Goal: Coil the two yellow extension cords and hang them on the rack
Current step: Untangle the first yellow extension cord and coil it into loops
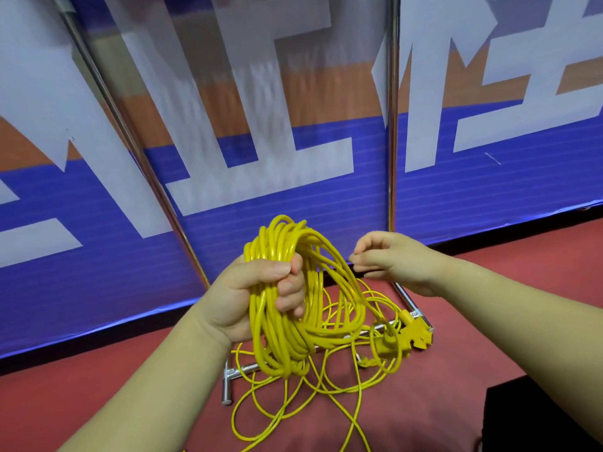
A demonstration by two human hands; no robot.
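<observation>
My left hand (pixel 248 298) grips the coiled yellow cord (pixel 293 324) above the red floor (pixel 98 396). My right hand (pixel 391 259) pinches a small dark strip (pixel 360 274) beside it. The second cord (pixel 293 402) sprawls loose across the rack (pixel 243 369) base. The banner (pixel 293 197) has big white characters, cropped and unreadable.

One head-worn camera, wide-angle, looks forward and steeply down along the person's own forearms. The coiled yellow cord (pixel 280 340) sits close under the lens, just below frame centre. The left hand (pixel 248 298) is at the cord's left edge and the right hand (pixel 401 262) just right of it. Behind the cord the rack (pixel 393 125) shows chrome uprights splaying apart toward the top. The banner (pixel 293 203) fills everything above the cord, and red floor (pixel 98 386) spreads below.
</observation>
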